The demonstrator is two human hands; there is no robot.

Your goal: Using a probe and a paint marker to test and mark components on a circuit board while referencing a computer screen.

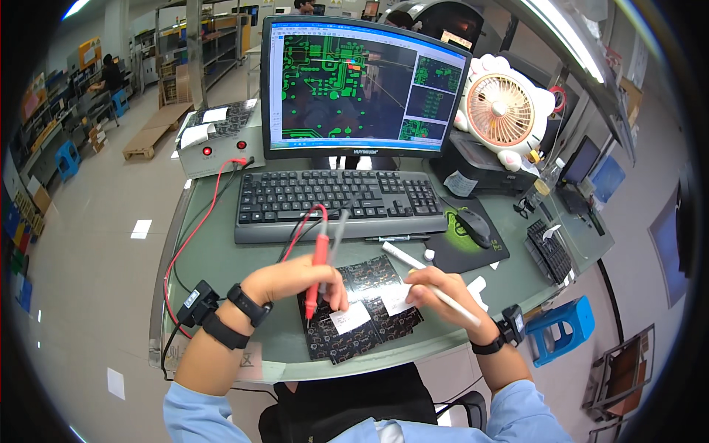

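Observation:
My left hand (299, 279) is closed around a red test probe (319, 258), its tip pointing down at the left edge of a dark printed circuit board panel (362, 343). A second slim, greyish shaft rises beside the probe, blurred, so I cannot tell what it is. My right hand (441, 289) grips a white pen (461, 310), which slants from upper left to lower right above the panel. Under and between the hands, two white paper labels, a left one (349, 318) and a right one (396, 301), lie on the panel. My right fingertips are beside the right label.
Behind the panel are a keyboard (336, 203), a mouse (473, 227) on its mat, and a monitor (354, 88) showing a green board layout. A red lead runs left to a grey tester box (221, 151). A fan (502, 109) stands on a black printer (484, 168).

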